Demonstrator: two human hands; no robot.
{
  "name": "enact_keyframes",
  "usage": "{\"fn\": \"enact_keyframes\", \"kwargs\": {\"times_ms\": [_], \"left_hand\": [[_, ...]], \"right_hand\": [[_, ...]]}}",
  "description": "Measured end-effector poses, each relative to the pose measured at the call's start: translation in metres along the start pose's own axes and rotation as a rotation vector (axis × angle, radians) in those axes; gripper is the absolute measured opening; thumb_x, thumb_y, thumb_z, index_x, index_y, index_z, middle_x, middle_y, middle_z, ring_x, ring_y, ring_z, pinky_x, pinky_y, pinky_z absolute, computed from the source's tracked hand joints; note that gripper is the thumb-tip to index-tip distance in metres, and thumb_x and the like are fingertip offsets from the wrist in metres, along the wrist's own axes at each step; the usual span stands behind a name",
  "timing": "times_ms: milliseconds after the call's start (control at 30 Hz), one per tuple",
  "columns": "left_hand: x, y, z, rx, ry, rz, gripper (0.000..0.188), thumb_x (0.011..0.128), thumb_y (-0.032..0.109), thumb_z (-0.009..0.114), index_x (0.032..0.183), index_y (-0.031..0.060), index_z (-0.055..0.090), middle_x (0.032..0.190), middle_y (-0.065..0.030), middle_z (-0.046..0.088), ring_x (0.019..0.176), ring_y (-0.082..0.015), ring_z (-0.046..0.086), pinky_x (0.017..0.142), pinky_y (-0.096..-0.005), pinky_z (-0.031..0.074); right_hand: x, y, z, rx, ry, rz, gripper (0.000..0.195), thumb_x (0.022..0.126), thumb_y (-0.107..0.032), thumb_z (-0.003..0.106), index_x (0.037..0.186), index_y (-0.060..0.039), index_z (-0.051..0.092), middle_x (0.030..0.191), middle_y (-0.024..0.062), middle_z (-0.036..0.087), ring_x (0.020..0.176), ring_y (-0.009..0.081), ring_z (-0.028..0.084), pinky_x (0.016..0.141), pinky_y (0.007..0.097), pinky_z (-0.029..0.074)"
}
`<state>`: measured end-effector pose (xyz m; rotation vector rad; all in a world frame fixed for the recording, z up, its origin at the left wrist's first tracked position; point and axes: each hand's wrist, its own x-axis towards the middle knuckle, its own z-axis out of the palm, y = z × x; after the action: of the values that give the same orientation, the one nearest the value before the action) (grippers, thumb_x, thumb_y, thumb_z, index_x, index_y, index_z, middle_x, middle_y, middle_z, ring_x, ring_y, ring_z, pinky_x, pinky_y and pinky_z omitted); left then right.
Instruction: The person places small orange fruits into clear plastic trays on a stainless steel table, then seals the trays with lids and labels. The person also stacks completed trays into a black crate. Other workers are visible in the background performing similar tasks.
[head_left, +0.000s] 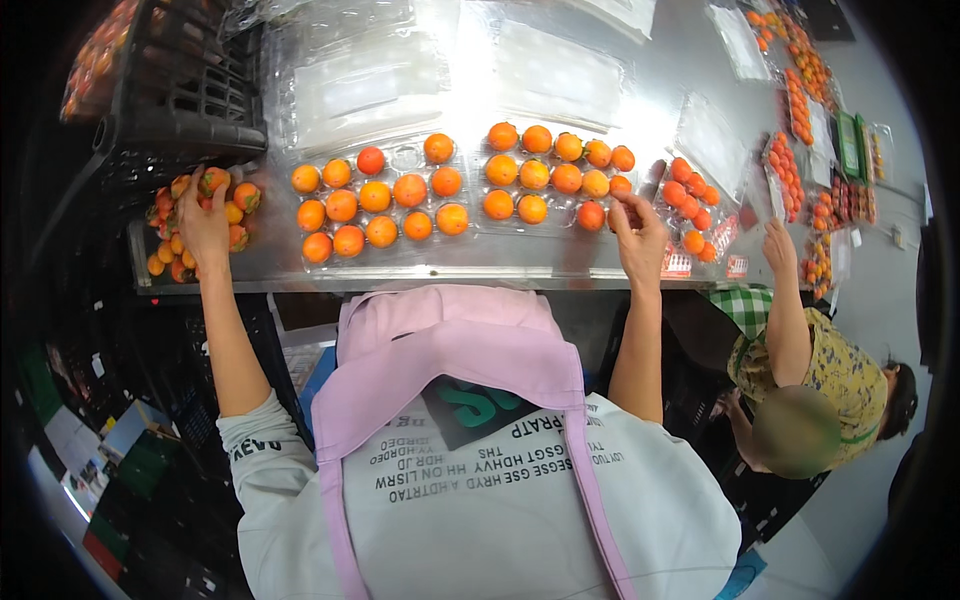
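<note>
My left hand (204, 229) reaches over a pile of orange fruits (180, 259), tomatoes by the look, with green calyxes. Its fingertips touch the fruits at the top of the pile; whether they grip one is hidden. My right hand (639, 236) is at the lower right corner of a clear plastic tray (561, 219), its fingers pinched around a partly hidden orange tomato. That tray holds rows of orange tomatoes (566, 178), with a vacant cell in the front row. To its left, another clear tray (406, 157) of orange tomatoes (375, 196) has a vacant cell in the back row.
A black plastic crate (187, 97) stands at the back left. Stacked clear trays or lids (352, 90) lie behind the filled trays. A tray of redder tomatoes (681, 195) is to the right. A co-worker's hand (780, 244) is above the steel table (450, 271) farther right.
</note>
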<state>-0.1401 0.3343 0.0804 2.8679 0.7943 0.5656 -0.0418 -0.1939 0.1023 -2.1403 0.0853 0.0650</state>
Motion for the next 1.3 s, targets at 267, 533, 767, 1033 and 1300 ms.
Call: {"fn": "enact_keyframes", "kwargs": {"times_ms": [267,533,767,1033,1300], "left_hand": [[0.011,0.006,0.008,0.002,0.005,-0.074,0.044,0.079,0.032,0.063,0.113,0.0051,0.054,0.116,-0.0131,0.054,0.108,-0.0307,0.050,0.090,-0.0379,0.040],[0.000,0.026,-0.011,-0.254,0.105,-0.225,0.041,0.079,0.017,0.065,0.114,0.0004,0.052,0.110,-0.0105,0.057,0.102,-0.0219,0.054,0.080,-0.0314,0.045],[-0.033,0.124,-0.040,-0.980,-0.255,-0.300,0.023,0.083,0.008,0.061,0.104,0.0034,0.058,0.092,-0.0037,0.059,0.078,-0.0048,0.055,0.061,-0.0171,0.043],[-0.074,0.231,-0.053,-1.411,-1.327,-0.446,0.033,0.092,0.032,0.047,0.108,0.0040,0.054,0.083,-0.0038,0.060,0.044,-0.0030,0.039,0.039,-0.0160,0.027],[-0.095,0.220,-0.028,-2.093,-1.551,-0.805,0.046,0.096,0.041,0.029,0.109,0.0004,0.047,0.084,-0.0092,0.057,0.040,-0.0033,0.033,0.033,-0.0158,0.025]], "right_hand": [[-0.017,-0.013,0.000,-0.696,-0.039,-0.372,0.038,0.063,-0.021,0.075,0.097,-0.0105,0.061,0.098,0.0073,0.051,0.093,0.0252,0.048,0.077,0.0361,0.043],[-0.015,-0.004,-0.003,-0.349,-0.017,-0.264,0.029,0.069,-0.017,0.071,0.091,-0.0027,0.062,0.101,0.0070,0.051,0.088,0.0190,0.052,0.074,0.0314,0.044],[-0.022,-0.030,0.011,0.457,-0.231,0.067,0.022,0.079,-0.011,0.061,0.097,0.0025,0.060,0.112,0.0060,0.047,0.093,0.0128,0.050,0.080,0.0246,0.042],[-0.032,-0.069,0.061,0.558,-0.529,-0.041,0.022,0.078,-0.012,0.063,0.094,0.0019,0.060,0.106,0.0054,0.049,0.083,0.0101,0.047,0.071,0.0217,0.040],[-0.034,-0.078,0.070,0.435,-0.480,-0.144,0.027,0.092,-0.022,0.047,0.094,0.0014,0.059,0.099,0.0075,0.054,0.084,0.0139,0.050,0.074,0.0250,0.042]]}}
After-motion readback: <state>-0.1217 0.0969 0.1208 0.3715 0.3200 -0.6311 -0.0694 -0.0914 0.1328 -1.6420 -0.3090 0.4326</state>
